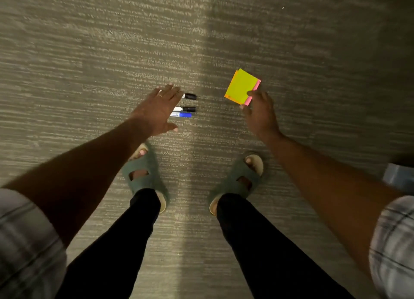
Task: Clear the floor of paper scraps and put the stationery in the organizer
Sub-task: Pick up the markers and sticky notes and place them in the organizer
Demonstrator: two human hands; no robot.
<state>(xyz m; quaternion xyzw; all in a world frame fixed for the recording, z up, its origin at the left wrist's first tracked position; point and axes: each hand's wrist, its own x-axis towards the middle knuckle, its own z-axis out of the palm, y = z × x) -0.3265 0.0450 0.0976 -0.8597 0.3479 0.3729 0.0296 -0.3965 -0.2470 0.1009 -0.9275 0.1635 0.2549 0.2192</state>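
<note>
From the head camera, looking straight down, both bare arms stretch toward the floor. The left hand is spread flat, palm down, fingers wide and thumb splayed, with a ring on one finger; it hangs over the near ends of three markers and grips nothing. The right hand pinches a small stack of sticky notes at its lower corner, thumb on top, the other fingers tucked beneath. The top sheet is yellow-green, with orange and pink edges peeking out from under it.

The markers lie side by side on the carpet: a black-capped marker farthest, a second black-capped marker in the middle, and a blue marker nearest the feet, the last two almost touching. The left hand covers their left ends. Below stand two feet in green open-toed slippers, black trousers above them, and plaid sleeves at the lower corners. A pale blue object sits blurred at the right edge; I cannot tell what it is.

The floor is grey-beige streaked carpet, with a brighter band of light running down its middle.
</note>
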